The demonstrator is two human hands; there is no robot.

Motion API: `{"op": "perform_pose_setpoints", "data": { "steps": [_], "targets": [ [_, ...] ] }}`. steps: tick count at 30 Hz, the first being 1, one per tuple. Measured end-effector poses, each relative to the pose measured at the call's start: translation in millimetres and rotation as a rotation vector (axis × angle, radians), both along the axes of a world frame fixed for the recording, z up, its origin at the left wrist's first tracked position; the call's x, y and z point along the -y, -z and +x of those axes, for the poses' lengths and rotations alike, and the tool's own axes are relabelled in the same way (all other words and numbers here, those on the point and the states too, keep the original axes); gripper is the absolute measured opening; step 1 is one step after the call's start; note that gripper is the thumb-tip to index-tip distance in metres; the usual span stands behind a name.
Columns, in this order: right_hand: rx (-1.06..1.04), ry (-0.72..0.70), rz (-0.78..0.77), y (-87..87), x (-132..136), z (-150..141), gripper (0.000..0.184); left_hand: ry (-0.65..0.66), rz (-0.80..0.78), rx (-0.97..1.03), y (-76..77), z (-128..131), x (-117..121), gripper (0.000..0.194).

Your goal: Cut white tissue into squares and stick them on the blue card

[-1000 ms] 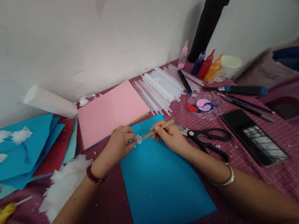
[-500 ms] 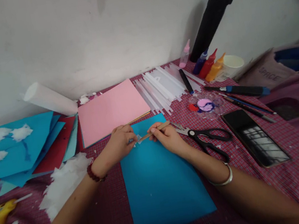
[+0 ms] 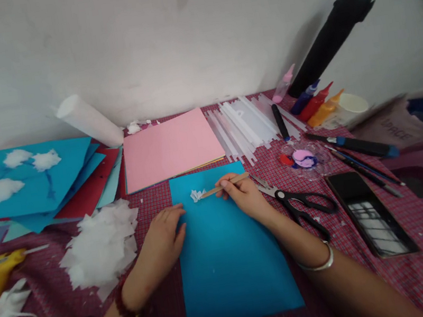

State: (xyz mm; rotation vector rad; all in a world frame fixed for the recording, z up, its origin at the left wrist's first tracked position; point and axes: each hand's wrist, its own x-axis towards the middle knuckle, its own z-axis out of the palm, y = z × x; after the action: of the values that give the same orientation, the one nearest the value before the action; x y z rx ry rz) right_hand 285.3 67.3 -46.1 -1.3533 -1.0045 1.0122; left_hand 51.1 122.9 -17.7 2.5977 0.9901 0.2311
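Note:
In the head view, a blue sheet of paper (image 3: pixel 232 262) lies before me. My right hand (image 3: pixel 241 194) pinches a thin, flat wooden stick (image 3: pixel 212 190) over the sheet's upper part. The stick's left end touches a small crumpled bit of white paper (image 3: pixel 198 195) on the sheet. My left hand (image 3: pixel 165 235) is at the sheet's left edge, fingers apart and holding nothing I can see. To its left sits a heap of white tissue pieces (image 3: pixel 99 248). Scissors (image 3: pixel 294 201) with black handles lie just right of my right hand.
Behind the sheet are a pink paper stack (image 3: pixel 171 146) and clear glue sticks (image 3: pixel 246 126). At the right are a paint dish (image 3: pixel 303 159), paint bottles (image 3: pixel 318 101) and a phone (image 3: pixel 371 216). Blue sheets with white tufts (image 3: pixel 29 176) and a yellow glue gun (image 3: pixel 0 272) are at the left.
My left hand has moved back from the white bit toward the tissue heap, and its fingers have parted. My right hand keeps the stick at the bit. The view has shifted slightly left.

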Motion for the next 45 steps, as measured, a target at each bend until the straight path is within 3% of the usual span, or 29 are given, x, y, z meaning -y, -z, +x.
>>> {"op": "perform_pose_setpoints", "data": {
  "steps": [6, 10, 12, 20, 31, 35, 38, 42, 45],
  "targets": [
    [-0.017, -0.003, -0.012, -0.9, -1.8, 0.0, 0.029, -0.006, 0.161, -0.095, 16.2, 1.3, 19.1, 0.019],
    [-0.077, 0.122, 0.0, 1.0, 1.0, 4.1, 0.03, -0.007, 0.191, -0.08, 21.1, 0.9, 20.9, 0.02],
    [-0.114, 0.149, 0.011, 1.5, 3.2, 5.1, 0.028, -0.011, 0.19, -0.073, 21.8, 0.2, 21.5, 0.021],
    [-0.064, 0.041, 0.028, -1.4, 6.2, 0.5, 0.025, -0.022, 0.166, -0.121, 15.7, 2.2, 23.7, 0.019],
    [0.023, 0.067, 0.026, -3.1, 2.0, -1.5, 0.028, -0.022, 0.183, -0.104, 20.3, 1.9, 22.2, 0.018],
    [0.015, 0.072, 0.008, -2.1, 2.7, 0.2, 0.024, -0.026, 0.145, -0.147, 8.9, 4.1, 26.6, 0.018],
    [-0.037, 0.085, 0.006, 4.1, 4.6, 4.4, 0.024, 0.015, 0.106, -0.157, -10.4, -1.5, 31.5, 0.019],
    [-0.208, 0.143, 0.027, 11.8, 6.7, 10.6, 0.023, 0.006, 0.071, -0.178, -39.6, -29.1, 25.0, 0.015],
    [-0.31, 0.17, 0.033, 13.5, 6.3, 12.5, 0.022, -0.083, 0.126, -0.211, -50.3, -59.9, -1.5, 0.016]
  ]
}}
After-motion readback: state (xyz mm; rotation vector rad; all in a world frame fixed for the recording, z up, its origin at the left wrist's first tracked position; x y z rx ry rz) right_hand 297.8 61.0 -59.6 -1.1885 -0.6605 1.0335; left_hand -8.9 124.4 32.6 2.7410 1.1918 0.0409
